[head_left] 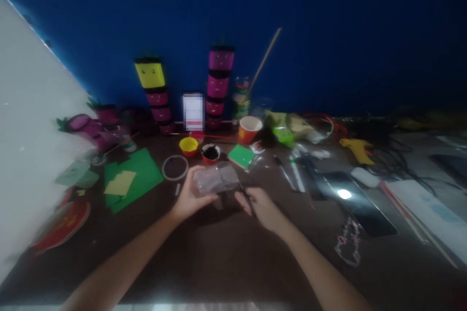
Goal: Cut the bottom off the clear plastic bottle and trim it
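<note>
My left hand [188,199] is wrapped round a translucent plastic cup [215,178], which lies on its side in the air with one end toward the right. Pinched in my right hand [261,206] is a thin dark tool [242,188], its tip close to the cup's right end; blur hides its exact kind. Just behind the cup stand a small cup of black stuff [210,153] and a yellow-lined small cup [188,146]. A clear round lid or ring [175,168] lies left of my left hand.
Green sheets [136,175] lie at left, near a red round piece [65,226]. At the back rise purple face-marked stacks [219,85] and a red paper cup [250,129]. Rightward are a green pad [241,156], pens [297,174], a phone [365,209], a beaded string [348,245] and a yellow glue gun [357,149].
</note>
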Available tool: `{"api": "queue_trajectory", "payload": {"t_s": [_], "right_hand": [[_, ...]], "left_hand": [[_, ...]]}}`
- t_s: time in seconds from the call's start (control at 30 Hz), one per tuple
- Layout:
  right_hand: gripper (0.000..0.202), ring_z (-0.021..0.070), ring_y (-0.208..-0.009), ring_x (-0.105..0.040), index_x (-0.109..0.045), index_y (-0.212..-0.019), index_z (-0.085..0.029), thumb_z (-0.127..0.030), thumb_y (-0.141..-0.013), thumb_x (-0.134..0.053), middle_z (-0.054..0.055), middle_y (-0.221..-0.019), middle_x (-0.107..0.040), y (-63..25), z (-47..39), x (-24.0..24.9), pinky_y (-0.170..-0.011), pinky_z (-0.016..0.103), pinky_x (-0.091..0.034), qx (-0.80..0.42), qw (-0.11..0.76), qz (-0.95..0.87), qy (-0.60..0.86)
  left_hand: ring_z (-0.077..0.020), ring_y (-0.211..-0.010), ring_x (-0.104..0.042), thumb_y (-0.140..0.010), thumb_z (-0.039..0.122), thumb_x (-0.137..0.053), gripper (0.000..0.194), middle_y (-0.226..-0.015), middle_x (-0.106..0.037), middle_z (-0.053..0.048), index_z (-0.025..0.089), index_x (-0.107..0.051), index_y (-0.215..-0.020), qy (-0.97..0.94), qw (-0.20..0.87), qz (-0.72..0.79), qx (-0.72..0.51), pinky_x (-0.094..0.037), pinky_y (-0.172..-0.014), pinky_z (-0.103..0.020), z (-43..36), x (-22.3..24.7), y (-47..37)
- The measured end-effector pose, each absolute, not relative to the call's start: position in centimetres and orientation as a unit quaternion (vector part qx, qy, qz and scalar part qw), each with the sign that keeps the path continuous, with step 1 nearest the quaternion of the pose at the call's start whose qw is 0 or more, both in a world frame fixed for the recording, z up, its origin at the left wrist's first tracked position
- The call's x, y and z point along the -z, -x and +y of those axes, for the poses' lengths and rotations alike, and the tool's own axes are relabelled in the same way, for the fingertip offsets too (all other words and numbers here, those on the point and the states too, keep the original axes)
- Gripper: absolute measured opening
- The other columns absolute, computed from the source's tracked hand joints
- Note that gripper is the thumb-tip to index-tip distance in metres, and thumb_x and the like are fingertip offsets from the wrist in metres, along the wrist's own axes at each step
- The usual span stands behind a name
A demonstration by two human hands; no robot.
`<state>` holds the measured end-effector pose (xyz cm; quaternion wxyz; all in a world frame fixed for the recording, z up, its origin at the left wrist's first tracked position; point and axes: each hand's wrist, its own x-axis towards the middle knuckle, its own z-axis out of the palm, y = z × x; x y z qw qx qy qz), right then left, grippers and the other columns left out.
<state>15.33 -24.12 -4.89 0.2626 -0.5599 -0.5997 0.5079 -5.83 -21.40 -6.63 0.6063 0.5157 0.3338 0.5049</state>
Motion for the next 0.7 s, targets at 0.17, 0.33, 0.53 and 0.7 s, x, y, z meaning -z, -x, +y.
{"api": "queue_trajectory", "payload": {"t_s": [0.17,0.33,0.53,0.7], "right_hand": [[0.048,0.0082,-0.046,-0.038,-0.043,-0.058,-0.018,-0.062,-0.074,-0.051,-0.004,-0.048,-0.042,-14.6,-24.3,4.2,-0.045,0.022,-0.026,-0.538,0.283,-0.562,0.561],[0.049,0.0083,-0.046,-0.04,-0.044,-0.06,-0.018,-0.065,-0.069,-0.056,-0.004,-0.05,-0.045,-14.0,-24.4,3.7,-0.047,0.022,-0.029,-0.557,0.312,-0.531,0.557],[0.054,0.0084,-0.048,-0.038,-0.044,-0.058,-0.018,-0.071,-0.068,-0.051,-0.004,-0.049,-0.043,-14.1,-24.5,2.9,-0.048,0.023,-0.028,-0.542,0.35,-0.523,0.558],[0.051,0.0073,-0.043,-0.037,-0.042,-0.054,-0.018,-0.066,-0.068,-0.055,-0.005,-0.044,-0.041,-14.4,-24.9,2.8,-0.044,0.022,-0.025,-0.552,0.313,-0.525,0.566]], "left_hand": [[-0.0232,-0.106,-0.057,-0.064,0.027,-0.076,0.068,-0.12,-0.051,-0.009,0.026,-0.037,-0.119,-0.55,0.56,0.341,-0.518,-0.055,-0.077,-0.032,-21.5,6.6,5.5],[-0.0219,-0.107,-0.056,-0.073,0.034,-0.069,0.051,-0.118,-0.052,-0.009,0.024,-0.041,-0.114,-0.551,0.579,0.312,-0.513,-0.051,-0.085,-0.036,-21.6,7.1,5.8],[-0.0235,-0.109,-0.054,-0.06,0.035,-0.079,0.063,-0.112,-0.055,-0.008,0.023,-0.047,-0.113,-0.565,0.502,0.33,-0.565,-0.047,-0.09,-0.036,-21.3,6.2,5.6],[-0.023,-0.109,-0.053,-0.055,0.034,-0.082,0.068,-0.115,-0.05,-0.007,0.024,-0.049,-0.114,-0.596,0.436,0.34,-0.582,-0.045,-0.093,-0.036,-21.1,6.6,5.5]]}}
